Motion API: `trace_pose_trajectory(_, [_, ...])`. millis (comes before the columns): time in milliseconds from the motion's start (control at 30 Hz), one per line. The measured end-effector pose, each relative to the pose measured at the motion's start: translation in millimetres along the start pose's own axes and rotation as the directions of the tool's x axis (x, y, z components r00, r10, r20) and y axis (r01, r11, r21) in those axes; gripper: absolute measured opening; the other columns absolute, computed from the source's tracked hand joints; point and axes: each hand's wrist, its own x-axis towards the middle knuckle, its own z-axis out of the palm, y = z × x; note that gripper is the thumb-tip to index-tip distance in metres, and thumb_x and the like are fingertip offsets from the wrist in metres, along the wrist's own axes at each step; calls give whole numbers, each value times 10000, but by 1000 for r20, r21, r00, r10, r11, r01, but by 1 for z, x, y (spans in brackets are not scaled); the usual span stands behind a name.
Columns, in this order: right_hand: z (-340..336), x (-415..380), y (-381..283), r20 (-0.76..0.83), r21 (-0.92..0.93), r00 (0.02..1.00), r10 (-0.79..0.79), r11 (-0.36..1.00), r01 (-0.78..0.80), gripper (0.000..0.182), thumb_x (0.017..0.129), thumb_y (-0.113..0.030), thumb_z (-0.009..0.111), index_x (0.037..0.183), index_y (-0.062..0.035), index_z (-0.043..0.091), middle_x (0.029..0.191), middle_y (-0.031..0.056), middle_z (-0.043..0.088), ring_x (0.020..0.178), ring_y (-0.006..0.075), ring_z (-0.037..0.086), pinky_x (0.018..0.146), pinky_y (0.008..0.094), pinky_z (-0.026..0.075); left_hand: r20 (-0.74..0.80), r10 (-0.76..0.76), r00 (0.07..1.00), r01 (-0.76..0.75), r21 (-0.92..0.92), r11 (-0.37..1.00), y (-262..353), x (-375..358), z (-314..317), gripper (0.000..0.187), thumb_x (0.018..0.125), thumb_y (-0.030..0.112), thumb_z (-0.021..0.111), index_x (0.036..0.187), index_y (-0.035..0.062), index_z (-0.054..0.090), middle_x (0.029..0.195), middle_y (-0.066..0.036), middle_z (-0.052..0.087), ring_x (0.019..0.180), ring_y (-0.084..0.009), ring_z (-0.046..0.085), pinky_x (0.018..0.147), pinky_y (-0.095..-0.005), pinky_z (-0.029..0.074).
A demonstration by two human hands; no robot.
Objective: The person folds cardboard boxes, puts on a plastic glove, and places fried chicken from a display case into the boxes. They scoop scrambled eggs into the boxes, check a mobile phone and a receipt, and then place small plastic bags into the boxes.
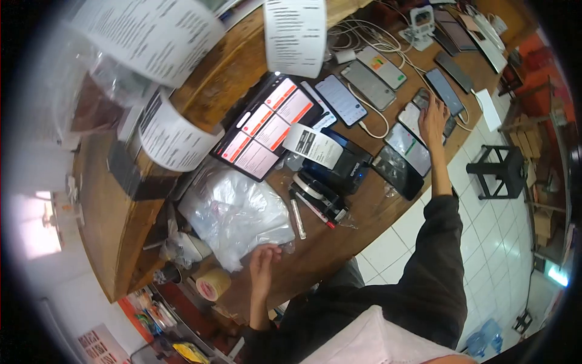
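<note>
My left hand (264,266) rests at the near edge of the wooden desk, loosely bent, beside a pile of clear plastic bags (242,209); nothing shows in it. My right hand (433,121) is stretched out to the right, its fingers apart over a smartphone (410,117) and the phone beside it. Just below it lie a phone with a lit screen (408,148) and a black-screened phone (398,172). Above and beyond the fingers is another phone (444,91). Whether the right fingertips press on a screen is hard to make out.
A tablet (271,126) stands behind a black receipt printer (342,167) with paper hanging out. Nearby are a tape dispenser (318,195), a pen (298,218) and a tape roll (213,284). Charging cables (376,39) tangle at the back. Printed slips (295,36) hang above. A black stool (497,170) stands right.
</note>
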Motion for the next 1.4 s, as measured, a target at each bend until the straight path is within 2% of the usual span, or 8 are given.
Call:
trace_pose_trajectory(133, [-51, -6, -110, 184, 801, 915, -359, 595, 72, 395, 759, -245, 604, 1097, -62, 512, 1121, 78, 516, 1084, 254, 418, 959, 395, 250, 103, 324, 941, -329, 516, 791, 18, 36, 36, 181, 875, 152, 461, 973, 28, 549, 977, -87, 565, 942, -215, 510, 839, -326, 371])
trace_pose_trajectory(500, [-122, -65, -80, 477, 879, 573, -667, 382, -286, 226, 646, -104, 737, 813, -9, 620, 807, 74, 622, 752, 165, 550, 740, 284, 424, 537, 465, 704, -676, 708, 205, 45, 115, 114, 494, 819, 97, 450, 1283, -21, 327, 1348, -145, 328, 1272, -234, 277, 1055, -429, 140])
trace_pose_trajectory(567, [-83, -71, -51, 443, 806, 880, 168, 354, -474, 132, 791, -124, 615, 778, 8, 614, 743, 45, 614, 641, 131, 542, 631, 254, 428, 563, 446, 696, -665, 739, 105, 39, 118, 115, 524, 828, 129, 447, 1301, -32, 288, 1360, -145, 306, 1274, -225, 275, 1057, -432, 131])
trace_pose_trajectory(667, [-49, -57, -18, 215, 976, 710, 671, -164, -140, 230, 825, -161, 597, 943, 31, 549, 899, 76, 594, 797, 125, 548, 714, 250, 425, 549, 455, 701, -665, 733, 139, 37, 118, 113, 529, 832, 146, 456, 1308, -13, 288, 1368, -142, 291, 1275, -230, 272, 1054, -432, 145])
trace_pose_trajectory(800, [-122, -69, -80, 584, 510, 765, 270, 611, -605, 320, 758, -140, 657, 1021, 5, 544, 956, 120, 594, 855, 158, 574, 716, 247, 455, 501, 554, 665, -716, 639, 281, 83, 79, 107, 531, 833, 168, 468, 1317, 32, 297, 1372, -131, 288, 1275, -232, 273, 1045, -433, 172])
trace_pose_trajectory(933, [-174, -80, -151, 589, 775, 411, -696, 630, -43, 390, 743, -185, 642, 1042, 39, 531, 866, 182, 612, 800, 266, 598, 709, 338, 455, 555, 687, 469, -822, 558, 110, 119, 37, 95, 542, 826, 208, 500, 1322, 93, 317, 1362, -105, 315, 1251, -242, 312, 1032, -430, 197])
trace_pose_trajectory(1133, [-223, -97, -211, 378, 925, 206, -903, 378, -39, 343, 713, -233, 683, 921, 23, 587, 791, 173, 605, 691, 288, 565, 621, 329, 427, 667, 319, 673, -606, 251, 755, 105, 6, 30, 419, 773, 212, 595, 1153, 57, 510, 1069, -135, 573, 959, -255, 560, 936, -370, 323])
trace_pose_trajectory(1400, [-296, -193, -242, 275, 874, 445, -852, 414, 253, 252, 778, -192, 590, 939, 1, 571, 883, 175, 568, 870, 336, 517, 786, 375, 397, 584, 268, 766, -581, 451, 678, 92, -85, -42, 171, 758, 198, 618, 823, 40, 599, 787, -111, 626, 714, -267, 576, 705, -316, 412])
